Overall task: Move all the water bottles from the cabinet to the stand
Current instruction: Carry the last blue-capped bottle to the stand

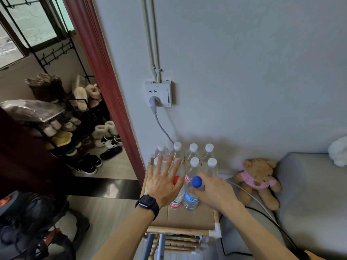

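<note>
From the head camera, the stand [187, 220] by the wall carries white-capped bottles [193, 162] in two rows at the back, with a red-capped bottle [176, 200] and a blue-capped bottle [191, 197] upright in front. The right hand [214, 192] grips the blue-capped bottle round its neck. The left hand [163, 182] is flat, fingers spread apart, over the red-capped bottle. A teddy bear [258, 177] sits to the right

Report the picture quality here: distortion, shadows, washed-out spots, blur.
Head view: the wide-angle lens bows the red door frame and wall pipes; a soft shadow falls on the wall behind the white-capped bottles; the window is pale and washed out; left hand, right hand and blue-capped bottle look sharp.
</note>
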`<act>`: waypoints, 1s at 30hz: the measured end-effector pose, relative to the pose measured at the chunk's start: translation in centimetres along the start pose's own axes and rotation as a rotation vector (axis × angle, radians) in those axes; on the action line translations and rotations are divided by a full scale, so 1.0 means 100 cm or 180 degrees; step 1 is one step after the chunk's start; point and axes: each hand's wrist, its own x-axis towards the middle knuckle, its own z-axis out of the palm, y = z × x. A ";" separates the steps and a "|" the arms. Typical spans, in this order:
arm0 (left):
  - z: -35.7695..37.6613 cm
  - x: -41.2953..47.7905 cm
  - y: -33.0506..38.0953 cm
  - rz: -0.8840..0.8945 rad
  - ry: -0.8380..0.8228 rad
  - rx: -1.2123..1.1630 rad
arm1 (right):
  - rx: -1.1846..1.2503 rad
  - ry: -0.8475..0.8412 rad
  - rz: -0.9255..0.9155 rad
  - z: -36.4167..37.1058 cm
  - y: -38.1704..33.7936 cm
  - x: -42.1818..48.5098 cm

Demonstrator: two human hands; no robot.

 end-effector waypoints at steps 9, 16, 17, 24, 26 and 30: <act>0.002 0.000 -0.001 -0.0013 0.0022 -0.0042 | -0.0152 -0.0138 -0.0118 -0.017 0.000 -0.002; 0.005 0.000 -0.001 0.0027 0.0072 -0.0008 | -0.0196 -0.0180 -0.0152 -0.022 -0.002 0.001; 0.006 0.000 -0.002 0.0026 0.0067 -0.0007 | -0.0192 -0.0166 -0.0134 -0.022 -0.002 0.001; 0.004 0.000 -0.002 0.0036 0.0063 0.0052 | -0.0161 -0.0191 -0.0097 -0.017 -0.002 -0.001; 0.003 0.000 -0.003 0.0034 0.0067 0.0045 | -0.0100 -0.0193 -0.0094 -0.014 0.000 -0.003; 0.004 0.001 -0.003 0.0054 0.0068 0.0044 | 0.0065 -0.0164 -0.0146 -0.008 0.002 -0.005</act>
